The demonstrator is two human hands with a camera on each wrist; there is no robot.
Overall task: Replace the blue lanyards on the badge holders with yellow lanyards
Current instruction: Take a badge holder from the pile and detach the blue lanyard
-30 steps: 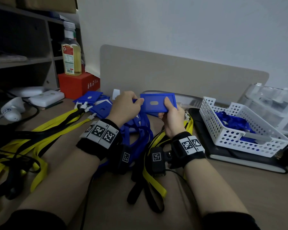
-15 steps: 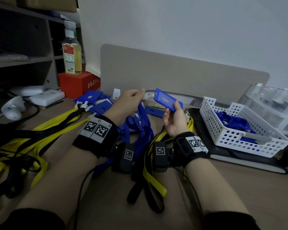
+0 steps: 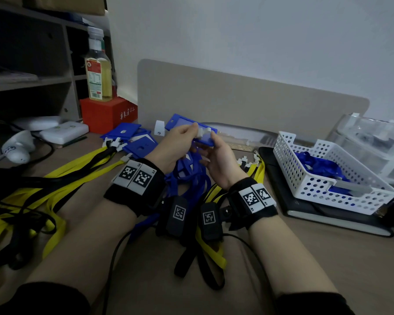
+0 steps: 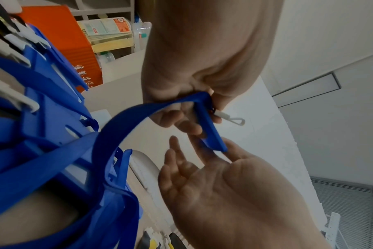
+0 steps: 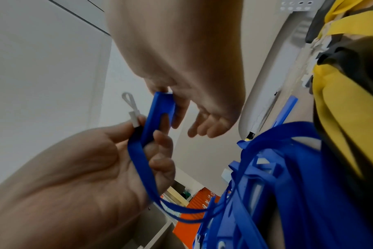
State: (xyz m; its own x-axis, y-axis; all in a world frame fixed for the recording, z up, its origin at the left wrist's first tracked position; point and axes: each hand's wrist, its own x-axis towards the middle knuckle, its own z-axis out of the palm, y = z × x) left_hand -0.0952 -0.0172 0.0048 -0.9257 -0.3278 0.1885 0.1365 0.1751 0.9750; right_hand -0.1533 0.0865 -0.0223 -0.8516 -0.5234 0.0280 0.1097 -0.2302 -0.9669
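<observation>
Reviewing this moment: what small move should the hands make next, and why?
Probably the left hand draws the blue lanyard away from the badge holder, which the right hand pinches. The lanyard's white loop sticks out bare beside the holder's slot, seemingly unthreaded, so pulling apart should separate them. The white basket already holds blue lanyards.

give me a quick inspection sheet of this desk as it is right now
surface: brown desk, grey divider panel behind.
job's things: blue badge holder held up, white clip of a blue lanyard at it; more holders lying on the desk; yellow lanyards to the left.
clutter: white basket holding blue lanyards, bottle on red box.
grippers: left hand pinches the clip; right hand steadies the holder, other fingers loose.
cables: black wrist lead.
surroundings: shelf unit left, white wall.
</observation>
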